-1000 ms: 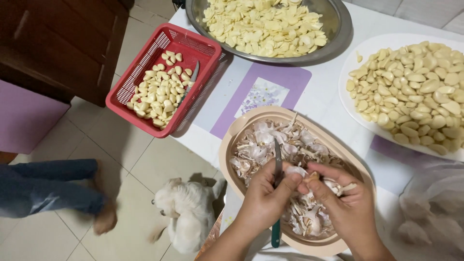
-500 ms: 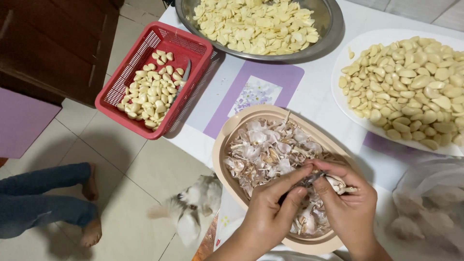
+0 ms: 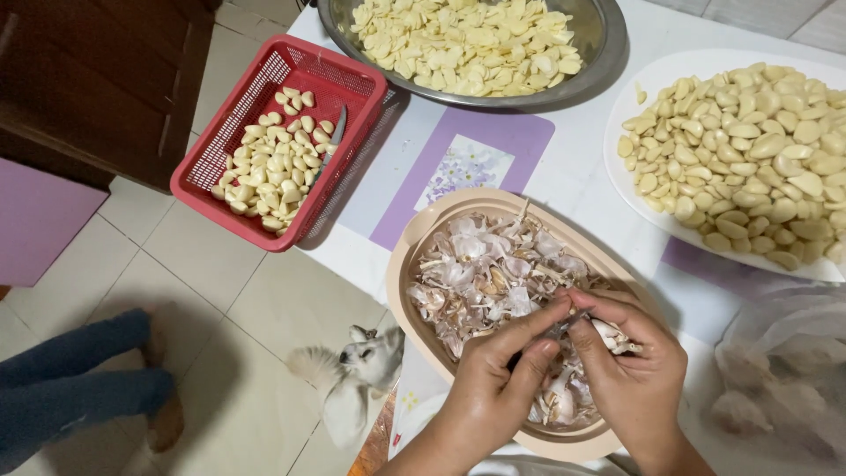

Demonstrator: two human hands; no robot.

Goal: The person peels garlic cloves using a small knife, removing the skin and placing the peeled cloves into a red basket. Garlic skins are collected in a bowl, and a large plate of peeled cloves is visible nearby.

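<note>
The garlic clove (image 3: pixel 608 333) is sitting pinched between the fingertips of both hands, low over the near end of the beige oval tub (image 3: pixel 407 256), and everything else is lying outward from that pinch. Farthest beyond it, the white table (image 3: pixel 577 167) is carrying the biggest vessels: a steel bowl (image 3: pixel 608 35) of pale sliced garlic straight ahead of the grip, and a white platter (image 3: pixel 617 159) of whole peeled cloves ahead and to the right. Ahead and well to the left, a red basket (image 3: pixel 220 176) is holding more peeled cloves with a small knife (image 3: pixel 333 137) lying among them, and a purple placemat (image 3: pixel 520 141) is lying between the basket and the grip. Directly under the hands, the tub is filling with papery skins (image 3: pixel 485 264). To the right of the grip a clear plastic bag (image 3: pixel 775 388) is slumping on the table. Below and left, on the tiled floor, a small white dog (image 3: pixel 352 379) is looking up, and another person's legs in jeans (image 3: pixel 70 388) are showing farther left. The left hand (image 3: pixel 502 388) is closing around a dark-handled knife (image 3: pixel 529 353), thumb pressing toward the clove; the right hand (image 3: pixel 634 379) is clamping the clove itself between thumb and forefinger. The clove looks light, firm and small, with a brittle skin that is flaking off, and likely slippery once bare, so it is best held by its flanks, leaving the root end free for the blade.
</note>
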